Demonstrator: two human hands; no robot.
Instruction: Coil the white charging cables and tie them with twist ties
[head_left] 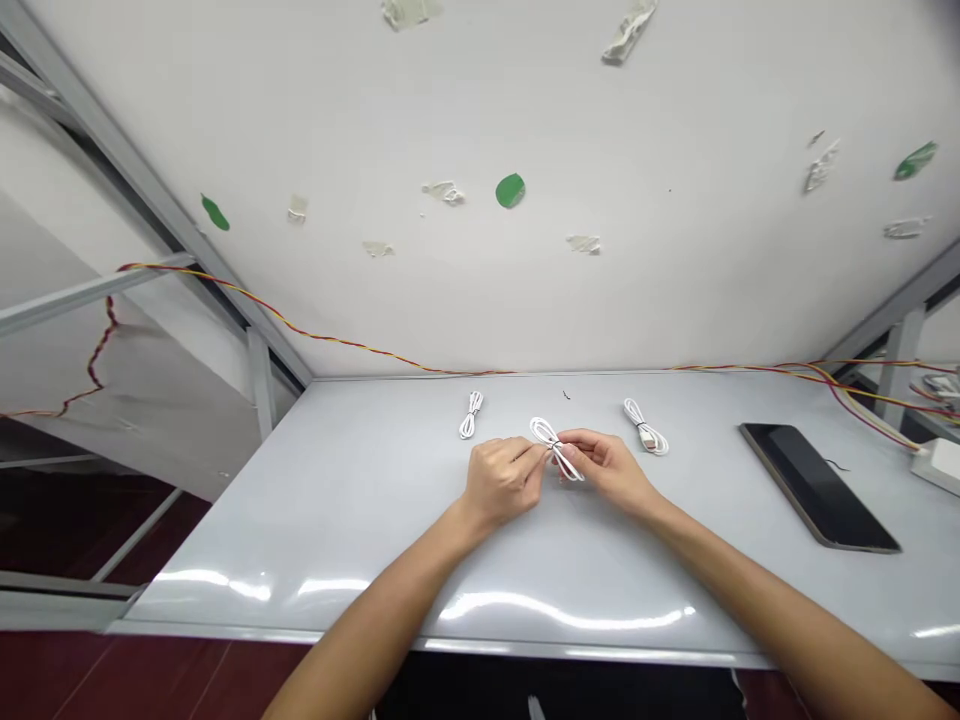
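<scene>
My left hand and my right hand meet over the middle of the white table. Both pinch a coiled white cable that is gathered into a small bundle between the fingertips. The fingers of both hands are curled closed round it. A second coiled white cable lies on the table behind and to the left of my left hand. A third white cable bundle lies just beyond my right hand.
A dark tablet lies flat at the right of the table. Red and yellow twisted wires run along the back edge by the white wall. A white box sits at the far right. Metal frame bars stand at the left.
</scene>
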